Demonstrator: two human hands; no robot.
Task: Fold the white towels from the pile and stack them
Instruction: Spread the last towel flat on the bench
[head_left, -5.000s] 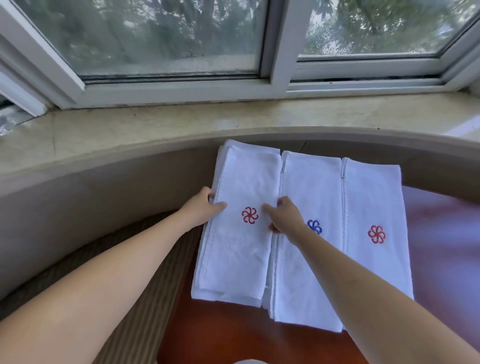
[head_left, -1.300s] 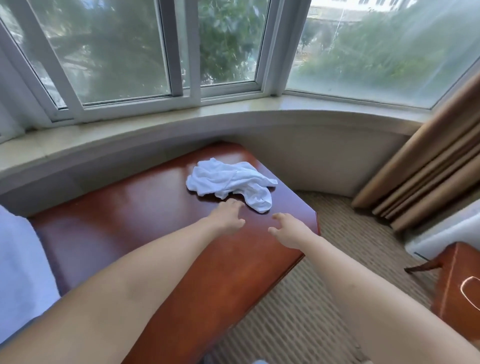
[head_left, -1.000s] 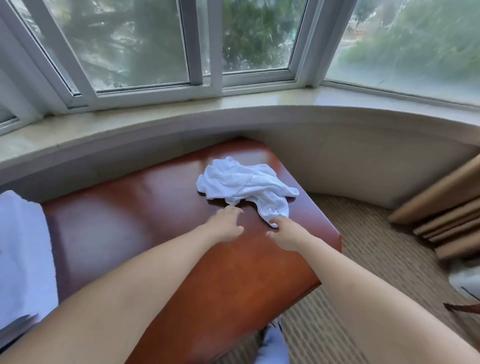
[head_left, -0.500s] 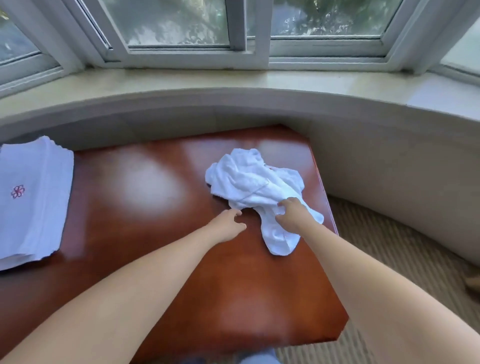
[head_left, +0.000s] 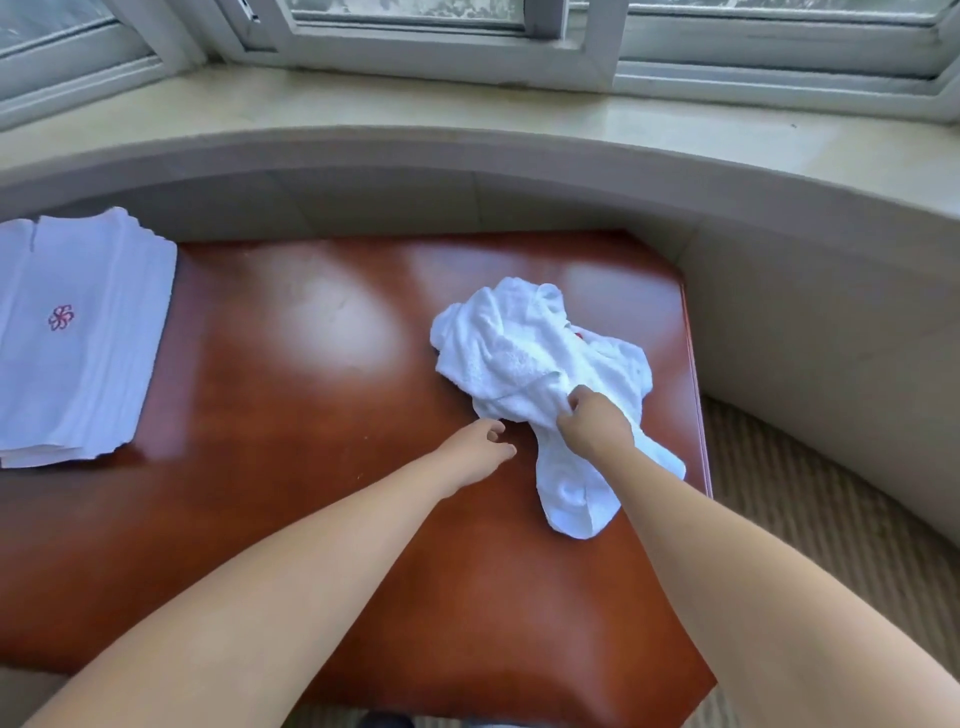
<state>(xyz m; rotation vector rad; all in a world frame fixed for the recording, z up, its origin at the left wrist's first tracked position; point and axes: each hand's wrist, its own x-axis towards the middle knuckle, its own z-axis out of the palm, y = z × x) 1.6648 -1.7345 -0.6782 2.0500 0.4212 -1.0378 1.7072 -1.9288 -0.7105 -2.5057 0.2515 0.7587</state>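
A crumpled white towel (head_left: 524, 358) lies on the right part of the glossy brown table (head_left: 311, 364). My right hand (head_left: 595, 423) pinches a fold of it near its middle, fingers curled into the cloth. Just left of the towel, my left hand (head_left: 480, 447) hovers over the table with loosely curled fingers, holding nothing and not touching the cloth. At the far left edge sits a stack of folded white towels (head_left: 78, 343); the top one bears a red flower mark.
A curved stone window ledge (head_left: 467, 130) and its low wall run behind the table. Window frames stand above it. Striped carpet (head_left: 831, 519) lies to the right of the table's right edge.
The view turned from the folded stacks to the crumpled towel and came closer. My right hand reached the towel and took a fold of it; my left hand moved up beside it.
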